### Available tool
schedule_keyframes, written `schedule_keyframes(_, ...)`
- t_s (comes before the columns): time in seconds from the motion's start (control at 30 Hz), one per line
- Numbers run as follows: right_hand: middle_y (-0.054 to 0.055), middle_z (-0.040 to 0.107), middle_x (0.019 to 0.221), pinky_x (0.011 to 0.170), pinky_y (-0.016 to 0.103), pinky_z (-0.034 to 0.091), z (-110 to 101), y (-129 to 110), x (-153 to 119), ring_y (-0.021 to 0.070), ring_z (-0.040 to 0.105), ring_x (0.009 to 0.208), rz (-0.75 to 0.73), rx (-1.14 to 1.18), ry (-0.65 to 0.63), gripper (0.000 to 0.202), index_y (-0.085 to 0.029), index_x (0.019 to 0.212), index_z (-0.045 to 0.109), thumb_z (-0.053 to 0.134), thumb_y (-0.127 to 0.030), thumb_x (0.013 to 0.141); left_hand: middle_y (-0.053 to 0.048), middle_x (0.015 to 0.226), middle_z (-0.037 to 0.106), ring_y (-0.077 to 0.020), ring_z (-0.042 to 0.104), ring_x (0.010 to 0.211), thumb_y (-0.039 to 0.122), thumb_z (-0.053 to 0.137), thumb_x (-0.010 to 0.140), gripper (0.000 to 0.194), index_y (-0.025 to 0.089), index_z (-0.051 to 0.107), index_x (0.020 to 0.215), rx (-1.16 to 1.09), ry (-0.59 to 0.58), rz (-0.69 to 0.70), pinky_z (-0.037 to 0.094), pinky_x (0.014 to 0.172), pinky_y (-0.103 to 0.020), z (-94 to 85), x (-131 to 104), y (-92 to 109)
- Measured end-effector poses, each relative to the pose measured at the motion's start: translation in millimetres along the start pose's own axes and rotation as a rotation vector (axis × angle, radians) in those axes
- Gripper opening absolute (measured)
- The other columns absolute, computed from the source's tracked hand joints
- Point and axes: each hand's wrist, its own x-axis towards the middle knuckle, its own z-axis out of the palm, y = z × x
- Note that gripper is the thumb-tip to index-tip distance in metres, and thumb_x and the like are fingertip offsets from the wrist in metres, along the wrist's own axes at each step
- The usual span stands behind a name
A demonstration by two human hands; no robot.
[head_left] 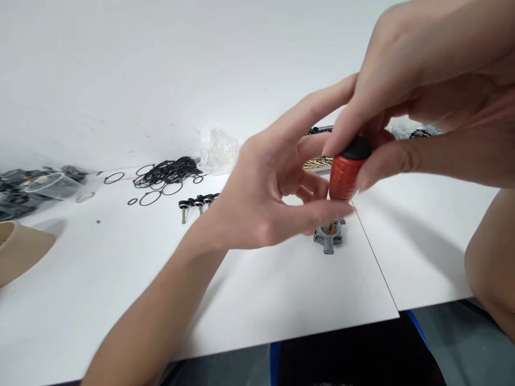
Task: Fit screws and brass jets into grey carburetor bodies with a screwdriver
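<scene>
A screwdriver (pixel 343 177) with a red handle and a black end cap stands nearly upright between my hands. My right hand (pixel 402 123) pinches the top of its handle with thumb and fingers. Around the lower end of the handle, my left hand (pixel 269 187) curls its thumb and fingers, the forefinger reaching up to the right hand. Most of the shaft is hidden behind the left thumb. Below them a small grey metal housing (pixel 329 245) rests on the table, with a thin dark tip visible over its round opening.
Black rubber rings (pixel 169 174) lie piled at the back, beside a clear plastic bag (pixel 219 150). Several black-headed pins (pixel 197 203) stand in a row. A tray of brass-coloured screws (pixel 317 163) is behind my hands. At left are a clear cup (pixel 54 185) and a beige container (pixel 28 249).
</scene>
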Motion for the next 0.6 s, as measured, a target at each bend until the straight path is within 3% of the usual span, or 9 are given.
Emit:
schedule_keyframes(0.1,-0.007,0.050,0.053,0.061,0.012,0.053,11.3,6.1,-0.2,0.0068,0.068,0.068,-0.060,-0.302,0.218,0.054,-0.022,0.061,0.056,0.051,-0.062,0.096,-0.005,0.116,0.060,-0.0142,0.070,0.081,0.028,0.084,0.075,0.053,0.019,0.065,0.124,0.080,0.104,0.082,0.060,0.057,-0.024,6.6,0.8,-2.4)
schedule_keyframes(0.13,-0.006,0.049,0.053,0.063,0.013,0.054,14.8,5.7,0.2,0.0079,0.068,0.070,-0.055,-0.332,0.237,0.055,-0.022,0.060,0.054,0.051,-0.063,0.096,-0.005,0.115,0.061,-0.0136,0.070,0.081,0.028,0.082,0.076,0.049,0.018,0.066,0.121,0.086,0.139,0.077,0.060,0.057,-0.024,7.6,0.5,-2.1)
schedule_keyframes(0.23,-0.007,0.060,0.066,0.066,0.018,0.057,16.3,0.2,0.1,0.0093,0.068,0.074,-0.086,-0.283,0.081,0.053,-0.022,0.070,0.059,0.044,-0.066,0.097,-0.001,0.101,0.068,-0.0088,0.068,0.066,0.016,0.077,0.081,0.029,0.019,0.067,0.108,0.066,0.153,-0.082,0.056,0.049,-0.017,4.9,-1.7,5.5)
schedule_keyframes(0.33,-0.007,0.063,0.074,0.064,0.021,0.054,8.8,-3.2,-2.3,0.0103,0.067,0.077,-0.075,-0.286,-0.034,0.057,-0.025,0.079,0.066,0.038,-0.071,0.095,0.002,0.097,0.069,-0.0095,0.068,0.064,0.006,0.070,0.085,0.029,0.024,0.069,0.108,0.019,0.041,-0.192,0.055,0.043,-0.017,0.5,-2.5,16.0)
schedule_keyframes(0.4,-0.006,0.059,0.066,0.065,0.024,0.054,6.9,-2.3,-2.4,0.0106,0.065,0.072,-0.051,-0.368,0.012,0.058,-0.025,0.070,0.062,0.041,-0.075,0.092,0.002,0.107,0.067,-0.0131,0.071,0.080,0.004,0.071,0.083,0.041,0.027,0.068,0.116,-0.002,0.000,-0.183,0.061,0.053,-0.021,1.4,-1.2,18.1)
schedule_keyframes(0.47,-0.004,0.049,0.057,0.076,0.029,0.056,9.6,-0.8,-0.2,0.0111,0.063,0.070,-0.037,-0.468,0.102,0.065,-0.022,0.056,0.049,0.041,-0.076,0.092,0.002,0.105,0.065,-0.0140,0.069,0.088,0.004,0.079,0.075,0.048,0.026,0.068,0.117,0.015,0.048,-0.133,0.062,0.060,-0.022,4.3,0.3,15.8)
schedule_keyframes(0.53,-0.005,0.043,0.055,0.085,0.031,0.056,13.1,-0.5,2.8,0.0109,0.063,0.072,-0.046,-0.493,0.172,0.069,-0.021,0.053,0.040,0.035,-0.075,0.095,0.002,0.092,0.063,-0.0115,0.066,0.080,0.011,0.083,0.074,0.041,0.021,0.068,0.110,0.065,0.120,-0.101,0.058,0.057,-0.020,5.7,0.4,12.5)
schedule_keyframes(0.6,-0.006,0.054,0.062,0.081,0.028,0.057,12.6,-1.3,4.0,0.0099,0.065,0.074,-0.060,-0.363,0.129,0.066,-0.021,0.061,0.051,0.032,-0.072,0.097,0.000,0.085,0.062,-0.0101,0.065,0.069,0.020,0.082,0.078,0.032,0.020,0.068,0.107,0.101,0.150,-0.126,0.053,0.049,-0.018,3.6,-1.3,11.8)
